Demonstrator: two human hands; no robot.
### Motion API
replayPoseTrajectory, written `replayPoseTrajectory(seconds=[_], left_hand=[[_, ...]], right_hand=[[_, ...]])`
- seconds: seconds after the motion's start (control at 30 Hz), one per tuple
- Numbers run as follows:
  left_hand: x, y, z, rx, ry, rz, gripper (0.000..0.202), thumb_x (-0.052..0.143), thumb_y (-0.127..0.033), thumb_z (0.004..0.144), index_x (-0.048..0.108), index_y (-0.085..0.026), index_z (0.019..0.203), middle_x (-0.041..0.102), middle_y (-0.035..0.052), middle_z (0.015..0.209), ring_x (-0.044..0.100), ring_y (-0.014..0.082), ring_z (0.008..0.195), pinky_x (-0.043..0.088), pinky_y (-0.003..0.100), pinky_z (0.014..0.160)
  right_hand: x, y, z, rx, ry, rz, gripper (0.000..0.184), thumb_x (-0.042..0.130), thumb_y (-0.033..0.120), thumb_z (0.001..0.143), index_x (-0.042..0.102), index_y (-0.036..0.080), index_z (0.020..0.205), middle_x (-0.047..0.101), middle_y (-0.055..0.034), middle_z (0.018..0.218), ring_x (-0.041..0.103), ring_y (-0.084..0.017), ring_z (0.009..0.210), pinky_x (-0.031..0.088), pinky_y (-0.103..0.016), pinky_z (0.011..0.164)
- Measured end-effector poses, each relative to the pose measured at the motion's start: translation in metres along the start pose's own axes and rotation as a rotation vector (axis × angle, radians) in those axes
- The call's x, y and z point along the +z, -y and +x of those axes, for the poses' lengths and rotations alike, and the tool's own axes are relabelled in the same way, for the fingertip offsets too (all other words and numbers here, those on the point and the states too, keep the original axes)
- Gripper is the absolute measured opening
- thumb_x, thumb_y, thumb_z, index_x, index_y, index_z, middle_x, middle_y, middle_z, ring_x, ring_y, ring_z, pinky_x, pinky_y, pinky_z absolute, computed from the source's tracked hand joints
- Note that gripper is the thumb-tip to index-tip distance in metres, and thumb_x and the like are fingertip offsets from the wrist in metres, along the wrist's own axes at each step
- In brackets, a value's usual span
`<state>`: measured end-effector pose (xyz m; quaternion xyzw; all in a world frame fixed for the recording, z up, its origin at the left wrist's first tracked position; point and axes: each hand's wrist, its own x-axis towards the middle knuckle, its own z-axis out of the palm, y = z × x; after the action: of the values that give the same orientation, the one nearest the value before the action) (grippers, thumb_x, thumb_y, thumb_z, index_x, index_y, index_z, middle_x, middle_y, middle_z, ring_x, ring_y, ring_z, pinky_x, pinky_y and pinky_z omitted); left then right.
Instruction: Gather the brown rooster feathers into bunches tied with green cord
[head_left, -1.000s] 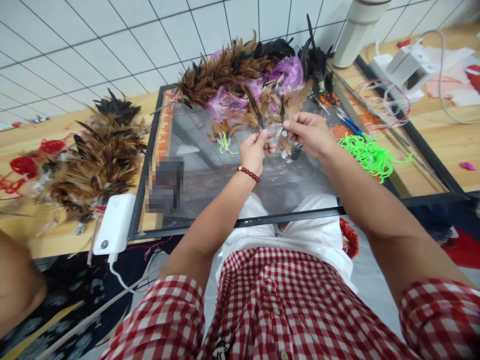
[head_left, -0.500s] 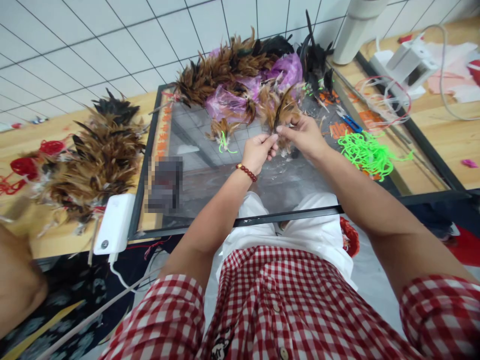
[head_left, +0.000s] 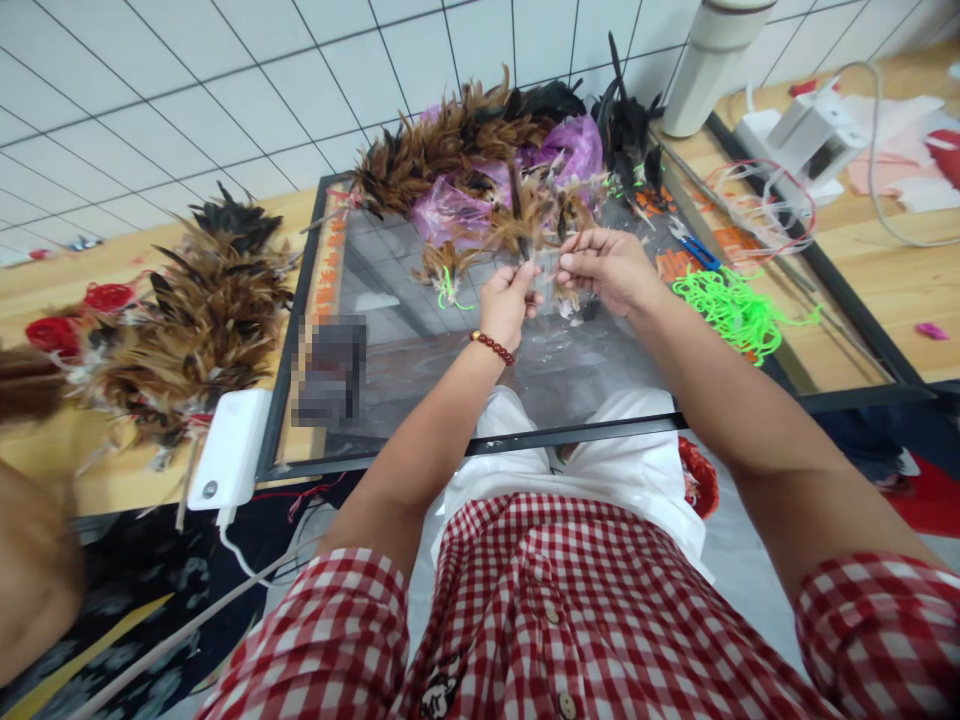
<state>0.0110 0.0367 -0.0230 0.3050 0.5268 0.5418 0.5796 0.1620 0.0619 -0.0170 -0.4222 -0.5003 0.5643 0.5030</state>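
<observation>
Over the glass-topped frame (head_left: pixel 420 375), my left hand (head_left: pixel 508 305), with a beaded bracelet at the wrist, pinches the base of a small bunch of brown feathers (head_left: pixel 517 228) that stands upright. My right hand (head_left: pixel 611 270) is a little to the right, its thumb and forefinger pressed together; what they pinch, if anything, is too small to make out. Loose brown feathers lie just behind and beneath the right fingers. A tied feather tuft with a green string (head_left: pixel 448 285) rests on the glass left of my hands. Purple plastic bags (head_left: pixel 457 205) lie behind.
A long feather garland (head_left: pixel 450 140) lies along the back, black feathers (head_left: pixel 630 130) beside it. Green cord (head_left: pixel 739 310) and blue-handled snips (head_left: pixel 697 245) are on the right. At left are another feather garland (head_left: pixel 202 310), a white power bank (head_left: pixel 230 450) and a person's blurred arm (head_left: pixel 34 570).
My hands have drawn apart slightly. The feather bunch has shifted left with my left hand, and my right hand has come away from it. The person's arm at the left has moved.
</observation>
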Motion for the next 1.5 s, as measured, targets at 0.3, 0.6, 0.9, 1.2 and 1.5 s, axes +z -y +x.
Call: replayPoseTrajectory(seconds=[0.3, 0.6, 0.9, 1.2, 1.5], left_hand=[[-0.001, 0.006, -0.001, 0.041, 0.131, 0.175, 0.031, 0.08, -0.028, 0.084, 0.061, -0.016, 0.064, 0.061, -0.0037, 0.055, 0.051, 0.003, 0.043, 0.034, 0.015, 0.043], [-0.006, -0.008, 0.008, 0.129, -0.117, 0.027, 0.03, 0.075, -0.041, 0.088, 0.06, -0.019, 0.074, 0.057, -0.0068, 0.059, 0.049, 0.0026, 0.045, 0.035, 0.016, 0.045], [-0.007, 0.001, 0.01, 0.149, -0.06, 0.075, 0.029, 0.074, -0.04, 0.09, 0.059, -0.018, 0.079, 0.074, -0.0021, 0.08, 0.051, 0.0012, 0.048, 0.032, 0.014, 0.046], [-0.005, 0.003, 0.012, 0.2, -0.126, 0.058, 0.024, 0.07, -0.042, 0.093, 0.064, -0.02, 0.084, 0.077, -0.0013, 0.086, 0.051, 0.0014, 0.046, 0.032, 0.017, 0.044], [-0.006, 0.001, 0.01, 0.211, -0.097, 0.115, 0.032, 0.069, -0.045, 0.093, 0.059, -0.018, 0.077, 0.075, -0.0007, 0.084, 0.049, 0.0004, 0.045, 0.033, 0.017, 0.042]], right_hand=[[0.007, -0.007, 0.0, -0.145, -0.033, -0.137, 0.032, 0.09, 0.036, 0.069, 0.06, 0.023, 0.07, 0.065, 0.0009, 0.067, 0.066, -0.017, 0.066, 0.059, -0.035, 0.062], [0.005, -0.012, -0.006, -0.393, -0.001, -0.783, 0.026, 0.075, 0.047, 0.084, 0.072, 0.021, 0.083, 0.069, -0.005, 0.082, 0.064, -0.022, 0.082, 0.051, -0.037, 0.078], [0.018, -0.02, -0.009, -0.376, 0.159, -1.163, 0.017, 0.054, 0.016, 0.086, 0.071, 0.018, 0.087, 0.07, -0.013, 0.096, 0.064, -0.029, 0.095, 0.049, -0.042, 0.086], [-0.001, -0.013, -0.007, -0.527, 0.224, -1.385, 0.04, 0.049, 0.013, 0.095, 0.069, 0.025, 0.127, 0.065, -0.0095, 0.142, 0.054, -0.032, 0.125, 0.043, -0.048, 0.096], [0.022, -0.007, -0.016, -0.582, 0.333, -1.655, 0.036, 0.036, 0.018, 0.103, 0.072, 0.017, 0.097, 0.072, -0.0153, 0.107, 0.056, -0.031, 0.11, 0.04, -0.048, 0.094]])
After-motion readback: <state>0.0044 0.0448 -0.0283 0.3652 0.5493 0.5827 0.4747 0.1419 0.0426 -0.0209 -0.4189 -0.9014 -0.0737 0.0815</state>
